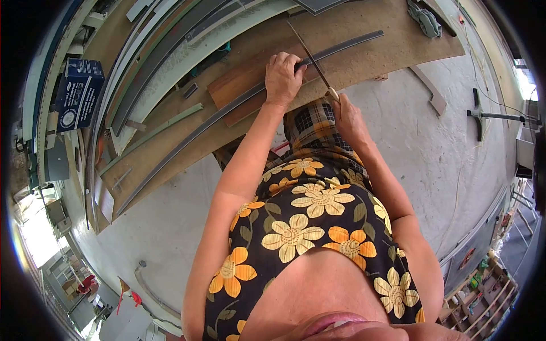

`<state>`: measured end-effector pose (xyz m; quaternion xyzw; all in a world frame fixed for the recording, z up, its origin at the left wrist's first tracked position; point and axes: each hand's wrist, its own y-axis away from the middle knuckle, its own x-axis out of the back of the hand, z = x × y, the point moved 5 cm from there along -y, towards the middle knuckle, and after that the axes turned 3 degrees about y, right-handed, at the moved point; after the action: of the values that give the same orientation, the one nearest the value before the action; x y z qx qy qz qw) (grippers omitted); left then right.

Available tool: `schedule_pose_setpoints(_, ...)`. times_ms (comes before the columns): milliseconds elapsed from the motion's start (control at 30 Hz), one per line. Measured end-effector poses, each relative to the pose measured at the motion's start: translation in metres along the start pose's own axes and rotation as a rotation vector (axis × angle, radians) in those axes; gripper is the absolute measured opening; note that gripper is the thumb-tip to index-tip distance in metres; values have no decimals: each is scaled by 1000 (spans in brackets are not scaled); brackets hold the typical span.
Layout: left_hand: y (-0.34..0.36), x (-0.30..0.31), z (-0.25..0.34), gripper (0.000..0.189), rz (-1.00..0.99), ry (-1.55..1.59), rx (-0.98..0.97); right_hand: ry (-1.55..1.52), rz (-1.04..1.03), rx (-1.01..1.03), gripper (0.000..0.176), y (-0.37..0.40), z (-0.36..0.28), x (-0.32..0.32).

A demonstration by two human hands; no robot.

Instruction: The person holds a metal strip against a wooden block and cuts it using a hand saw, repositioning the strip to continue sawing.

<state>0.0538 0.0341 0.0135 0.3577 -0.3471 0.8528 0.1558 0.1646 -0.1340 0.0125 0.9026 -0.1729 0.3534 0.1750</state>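
Note:
A narrow handsaw (310,55) lies across a long dark grey strip (227,108), its blade pointing up and away to the left. My right hand (351,120) is closed round the saw's pale handle, near the front edge of the work table (406,48). To the left of the blade, my left hand (284,78) grips the strip, with fingers curled over it. Under the strip sits a reddish-brown wooden board (239,81). The strip runs along the table from lower left to upper right, and its right end extends past the blade.
Several long strips and profiles (165,57) are stacked at the back left. A blue box (81,94) stands at far left. A grey glove or cloth (425,21) rests at the table's upper right. On the grey floor (421,142) lies an angled offcut (431,94).

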Motion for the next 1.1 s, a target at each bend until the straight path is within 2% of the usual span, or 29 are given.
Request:
schedule_pose_setpoints(500,1,2,1,22,49,27,-59,53,34,11,25,-10,-1,-4)
schedule_pose_setpoints(900,1,5,2,25,7,70,-53,50,-2,-2,25,-3,-6,-3)
schedule_pose_setpoints(1033,2,4,1,29,-23,77,-49,49,-36,-70,24,-4,-11,0)
schedule_pose_setpoints(1100,1,10,3,34,-27,94,-81,39,-11,-28,24,-6,-6,-3)
